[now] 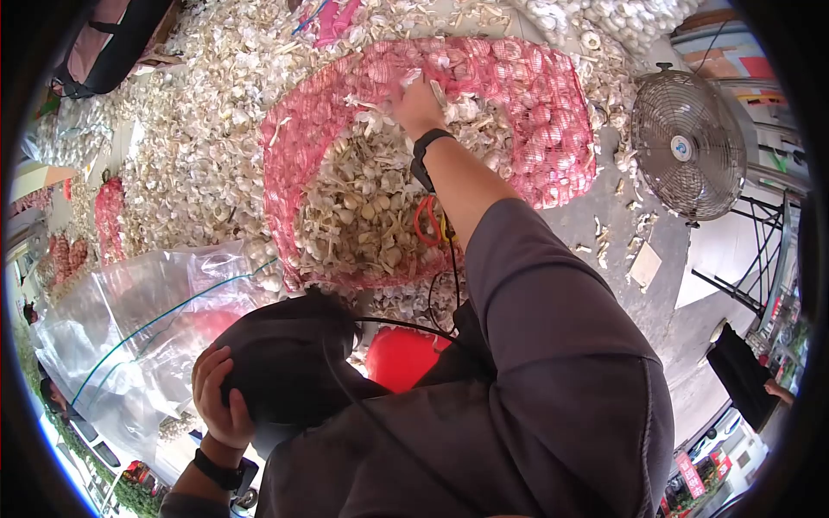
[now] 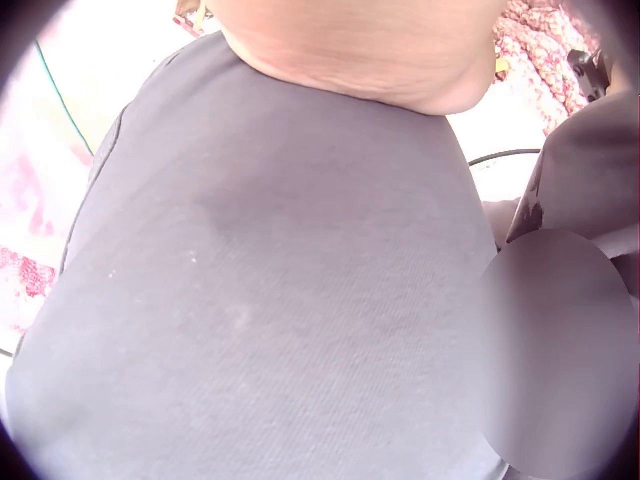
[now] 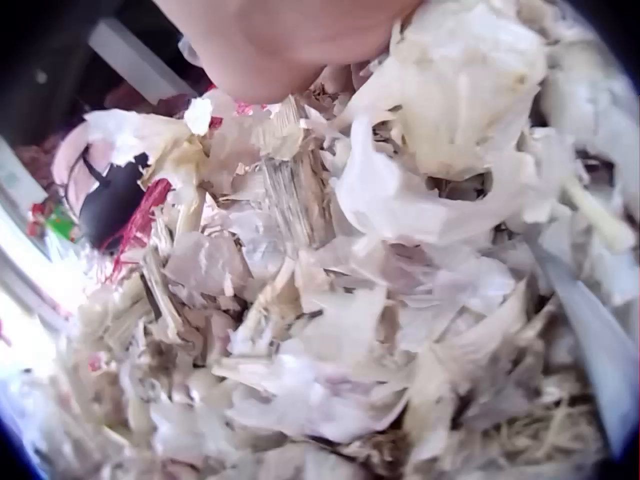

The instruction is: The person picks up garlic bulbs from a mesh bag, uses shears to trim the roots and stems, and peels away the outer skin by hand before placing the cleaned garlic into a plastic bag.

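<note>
Dark shirt (image 1: 389, 449) nearest the head camera, person bent over, right arm stretched forward. Pink mesh sack (image 1: 553, 121) lies on the floor (image 1: 661, 302) ahead, its netting arching round loose garlic (image 1: 371, 207) on the left, far and right sides; bulbs also show through the mesh. Layout probably keeps the heap gathered and within reach from a low position. Right hand (image 1: 420, 108) reaches to the inner side of the sack's far edge, touching husks and mesh; fingertips blurred in the head view and out of sight in the right-wrist view, so cannot tell if the grip is closed on anything. Left hand (image 1: 223, 393) lies relaxed over the left knee (image 2: 260, 270), grip holding nothing, likely just bracing the lean. Orange loop (image 1: 418, 223), maybe a tool handle, sits on the garlic just beside the right forearm, presumably to stay handy. Clear plastic sheet (image 1: 129, 319) spreads left of the sack's near corner, purpose unclear. Fan (image 1: 688, 145) stands beyond the sack's right edge, apart from the heap, perhaps to move air. Dry husks (image 1: 207, 164) cover the floor past the sack's left edge.
</note>
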Available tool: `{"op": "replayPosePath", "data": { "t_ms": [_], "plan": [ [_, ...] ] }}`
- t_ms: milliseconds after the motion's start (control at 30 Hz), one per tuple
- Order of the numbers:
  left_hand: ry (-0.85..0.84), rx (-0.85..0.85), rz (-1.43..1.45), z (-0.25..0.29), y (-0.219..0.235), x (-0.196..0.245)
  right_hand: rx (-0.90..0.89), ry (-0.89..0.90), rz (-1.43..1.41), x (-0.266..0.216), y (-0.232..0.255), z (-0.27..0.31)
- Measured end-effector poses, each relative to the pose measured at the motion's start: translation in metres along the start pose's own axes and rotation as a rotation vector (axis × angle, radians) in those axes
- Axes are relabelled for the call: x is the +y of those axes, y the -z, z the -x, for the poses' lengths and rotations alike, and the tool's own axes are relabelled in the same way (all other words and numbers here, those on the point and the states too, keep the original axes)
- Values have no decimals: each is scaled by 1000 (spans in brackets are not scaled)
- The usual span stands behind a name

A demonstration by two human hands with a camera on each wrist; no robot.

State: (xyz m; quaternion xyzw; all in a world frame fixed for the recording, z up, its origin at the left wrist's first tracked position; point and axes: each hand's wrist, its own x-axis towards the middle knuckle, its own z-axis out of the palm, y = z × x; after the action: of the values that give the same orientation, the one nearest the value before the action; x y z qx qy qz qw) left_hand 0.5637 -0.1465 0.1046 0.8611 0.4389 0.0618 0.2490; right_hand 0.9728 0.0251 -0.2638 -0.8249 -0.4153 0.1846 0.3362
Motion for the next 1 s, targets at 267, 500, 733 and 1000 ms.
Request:
{"op": "replayPosePath", "data": {
  "t_ms": [267, 500, 733, 1000],
  "plan": [
    [-40, -33, -16, 5, 3, -7, -684, 691, 786, -19, 15, -49],
    [-28, -27, -17, 9, 5, -8, -694, 350, 718, -20, -24, -71],
    [-33, -5, -25, 8, 5, -8, -704, 164, 727, -46, 5, -72],
    [-32, 15, -12, 15, 6, -8, -909, 166, 739, -46, 45, -55]
  ]
}}
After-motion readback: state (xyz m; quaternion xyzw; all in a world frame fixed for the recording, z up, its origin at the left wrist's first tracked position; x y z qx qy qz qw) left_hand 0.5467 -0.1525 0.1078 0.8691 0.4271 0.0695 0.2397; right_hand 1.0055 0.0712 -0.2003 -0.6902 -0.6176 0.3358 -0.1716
